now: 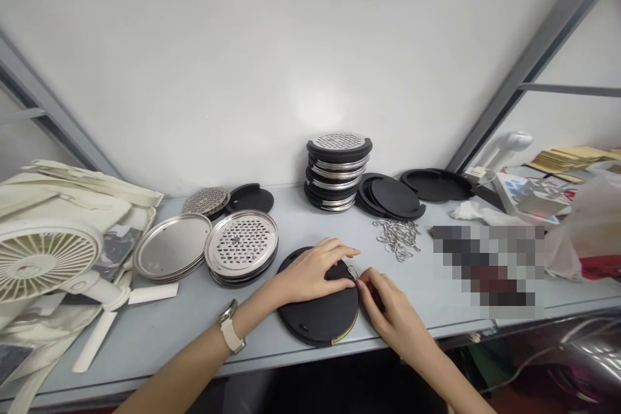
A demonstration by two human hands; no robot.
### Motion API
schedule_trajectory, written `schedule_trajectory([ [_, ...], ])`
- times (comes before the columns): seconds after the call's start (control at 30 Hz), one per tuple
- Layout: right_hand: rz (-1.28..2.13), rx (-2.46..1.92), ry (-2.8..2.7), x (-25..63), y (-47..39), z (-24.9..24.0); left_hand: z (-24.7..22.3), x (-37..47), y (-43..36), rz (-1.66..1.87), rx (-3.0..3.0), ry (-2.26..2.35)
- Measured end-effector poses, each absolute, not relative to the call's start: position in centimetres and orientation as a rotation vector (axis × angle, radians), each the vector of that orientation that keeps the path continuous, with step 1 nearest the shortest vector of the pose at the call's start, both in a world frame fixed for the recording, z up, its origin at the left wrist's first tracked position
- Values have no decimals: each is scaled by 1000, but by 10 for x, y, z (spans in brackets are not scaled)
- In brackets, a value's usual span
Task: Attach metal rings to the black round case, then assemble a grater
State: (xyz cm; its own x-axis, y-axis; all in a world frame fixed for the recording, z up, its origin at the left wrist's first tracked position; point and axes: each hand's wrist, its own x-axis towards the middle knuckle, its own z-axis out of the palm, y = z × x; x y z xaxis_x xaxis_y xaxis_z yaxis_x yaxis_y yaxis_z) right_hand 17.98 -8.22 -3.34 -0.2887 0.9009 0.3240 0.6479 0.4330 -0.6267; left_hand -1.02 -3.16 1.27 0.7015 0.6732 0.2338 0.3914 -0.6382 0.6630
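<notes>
Our right hand [388, 304] pinches a small metal clip [352, 271] between thumb and fingertips at the right rim of the black disc [320, 314]. The clip's long axis slants from upper left, over the disc, down to the right, into those fingertips. Its far end lies between the left thumb and forefinger tips. Both hands are close to it, but the right one has the nearer end.

Our left hand [310, 272] lies across the disc with its fingers loosely together and the thumb set apart, the thumb tip just beside the clip; whether it touches the metal we cannot tell. The disc rests flat on the table [417, 281], near its front edge.

Beyond our right hand is a loose heap of wire hooks [398, 236], with black trays [395, 197] behind it. The tall stack [337, 171] stands by the wall, and to our left are a perforated plate [241, 244] and plain plates [169, 246].

We see a yellow strip [347, 331] along the disc's lower right rim and a red badge [26, 270] on the fan [72, 252]; we can read no writing on either.
</notes>
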Motion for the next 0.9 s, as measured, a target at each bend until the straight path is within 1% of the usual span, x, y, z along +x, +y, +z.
schedule_trajectory([
  [0.53,444,-1296,-2113,180,-82,-31,14,-8,-30,653,2397,684],
  [0.9,507,-1303,-2081,180,-81,-33,5,-10,-32,673,2382,784],
])
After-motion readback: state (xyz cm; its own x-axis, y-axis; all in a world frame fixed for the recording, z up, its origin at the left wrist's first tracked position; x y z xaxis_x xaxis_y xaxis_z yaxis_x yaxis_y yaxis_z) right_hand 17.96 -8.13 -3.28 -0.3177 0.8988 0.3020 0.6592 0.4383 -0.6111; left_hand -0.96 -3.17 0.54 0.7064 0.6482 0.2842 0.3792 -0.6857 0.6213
